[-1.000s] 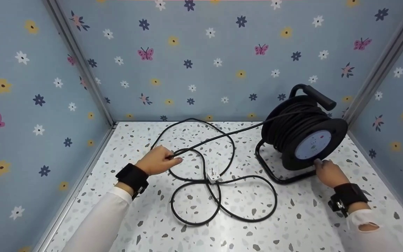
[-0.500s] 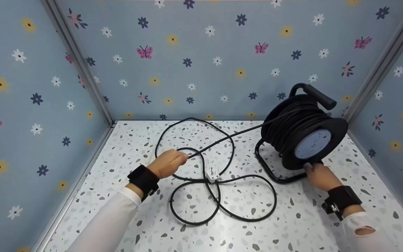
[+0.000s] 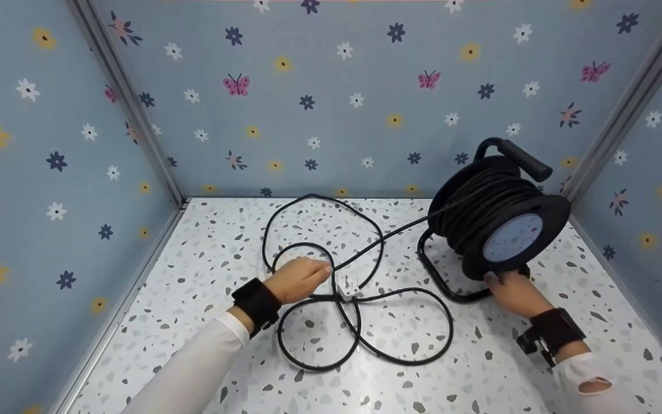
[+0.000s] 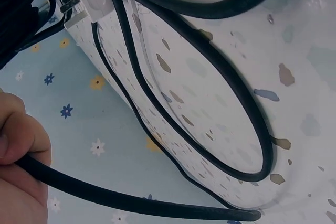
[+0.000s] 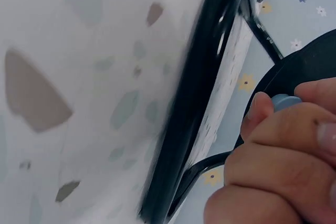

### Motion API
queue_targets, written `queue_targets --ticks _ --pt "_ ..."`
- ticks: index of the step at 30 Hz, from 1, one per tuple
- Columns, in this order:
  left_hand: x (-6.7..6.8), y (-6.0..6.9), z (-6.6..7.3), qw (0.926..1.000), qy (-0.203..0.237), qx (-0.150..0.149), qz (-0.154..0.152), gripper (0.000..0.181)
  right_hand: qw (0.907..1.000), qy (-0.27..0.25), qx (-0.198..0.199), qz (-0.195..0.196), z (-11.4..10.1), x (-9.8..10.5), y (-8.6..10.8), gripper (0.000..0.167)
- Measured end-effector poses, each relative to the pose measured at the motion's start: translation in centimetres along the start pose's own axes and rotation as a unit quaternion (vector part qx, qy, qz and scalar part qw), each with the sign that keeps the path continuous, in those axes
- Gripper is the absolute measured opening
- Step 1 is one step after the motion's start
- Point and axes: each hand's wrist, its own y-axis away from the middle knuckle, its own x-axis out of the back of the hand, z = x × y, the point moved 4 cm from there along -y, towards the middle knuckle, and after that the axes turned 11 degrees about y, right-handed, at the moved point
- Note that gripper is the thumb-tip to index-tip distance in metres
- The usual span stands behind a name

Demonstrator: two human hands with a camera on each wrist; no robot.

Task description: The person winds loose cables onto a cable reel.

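A black cable reel on a tubular stand sits at the right, wound with black cable and bearing a pale round centre. My left hand grips the cable, which runs taut up to the drum. More cable trails from that fist in the left wrist view. My right hand is at the reel's lower rim. In the right wrist view its fingers pinch a small blue-grey knob on the reel. Loose cable loops lie on the speckled surface around a white plug.
A speckled white surface spreads under everything. Patterned blue panels stand at the back and on both sides, with the reel near the back right corner. The reel's carrying handle sticks up toward the back panel.
My left hand has moved right and slightly toward me, closer to the reel, still gripping the cable. My right hand has shifted left along the reel's lower rim. The reel's face has turned.
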Motion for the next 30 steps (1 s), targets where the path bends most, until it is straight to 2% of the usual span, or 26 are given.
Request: queue_targets --ticks 4,11,14,19,23,27,30 --pt "-0.8 -0.6 0.9 1.0 0.003 -0.005 -0.001 0.038 0.9998 -0.01 0.012 0.01 -1.2 0.1 0.1 0.054" --pt "-2.0 -2.3 2.2 0.9997 -0.002 -0.019 0.012 0.035 0.9996 -0.027 0.003 0.0 -3.2 0.8 0.4 0.042" --pt "-2.8 -3.2 2.8 0.9996 -0.009 -0.024 0.008 0.036 0.9992 -0.04 0.009 -0.002 -4.0 1.3 0.5 0.045" --pt "-4.0 -4.6 3.8 0.9998 -0.011 -0.015 -0.005 0.036 0.9986 -0.05 0.018 0.006 -5.3 2.2 0.7 0.051" --pt "-5.0 -5.8 4.8 0.9996 -0.026 -0.004 0.004 0.037 0.9977 -0.057 0.026 0.028 -6.1 3.0 0.8 0.052" --pt "-5.7 -7.0 5.7 0.9982 -0.053 0.006 0.026 0.038 0.9955 -0.059 0.033 0.067 -6.9 3.8 1.0 0.052" --pt "-6.2 -7.8 6.3 0.9977 -0.058 0.006 0.034 0.038 0.9927 -0.069 0.027 0.095 -7.2 4.4 1.1 0.052"
